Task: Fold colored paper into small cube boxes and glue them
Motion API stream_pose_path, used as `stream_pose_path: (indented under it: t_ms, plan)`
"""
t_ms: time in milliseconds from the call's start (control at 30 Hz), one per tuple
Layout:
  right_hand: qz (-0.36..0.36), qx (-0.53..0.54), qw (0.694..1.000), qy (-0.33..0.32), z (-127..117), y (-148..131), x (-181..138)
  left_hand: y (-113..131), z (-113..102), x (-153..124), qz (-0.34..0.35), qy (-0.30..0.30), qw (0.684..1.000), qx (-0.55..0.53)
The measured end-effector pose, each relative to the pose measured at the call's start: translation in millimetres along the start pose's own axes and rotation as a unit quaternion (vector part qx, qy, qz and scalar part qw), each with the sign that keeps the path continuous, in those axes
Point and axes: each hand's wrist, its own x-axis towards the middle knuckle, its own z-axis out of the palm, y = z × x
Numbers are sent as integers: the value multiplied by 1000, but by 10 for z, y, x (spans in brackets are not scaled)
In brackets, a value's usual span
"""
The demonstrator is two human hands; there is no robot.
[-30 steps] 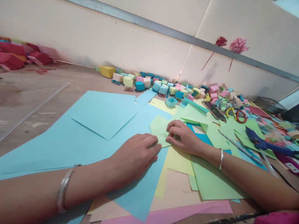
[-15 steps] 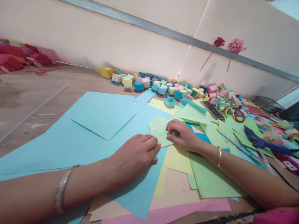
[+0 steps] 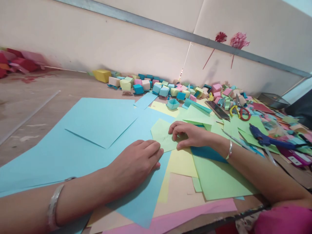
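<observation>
Pale green paper (image 3: pixel 159 127), with creases near its middle, lying flat at the grip. At its near left corner, left hand (image 3: pixel 135 165) palm down, fingers kept close together; impossible to tell of any pinch beneath. At its right side, right hand (image 3: pixel 186 134) loosely curled, with a visible gap between thumb and fingers; no firm hold to be seen. For good work, better to anchor the corner with the left, align the edges first, then press the crease slowly towards the right.

Left of the grip, light blue sheets (image 3: pixel 104 115), perhaps sliding easily as a base. Straight beyond, small paper boxes (image 3: pixel 163 91) along the wall (image 3: pixel 146 35). Beyond and to the right, phone (image 3: pixel 216 109), scissors (image 3: pixel 240 107) and glue gun (image 3: pixel 265 139), well apart from the fingers. Under the right forearm, green sheet (image 3: pixel 219 182), possibly catching the arm.
</observation>
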Motion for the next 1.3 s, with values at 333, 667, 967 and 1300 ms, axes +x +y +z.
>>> stream_pose_path:
  t_ms: [333,667,967,1300]
  plan:
    - [-17,45,998,-31,-81,100,-30,2,-44,111,-28,-26,999,-6]
    - [-13,68,997,-45,-116,92,-39,30,-17,-8,21,48,998,-16]
    - [-8,68,997,-32,-101,87,-26,-32,-30,138,-10,-2,1000,-24]
    - [-50,76,983,157,82,166,-45,-101,45,74,-18,93,995,-19]
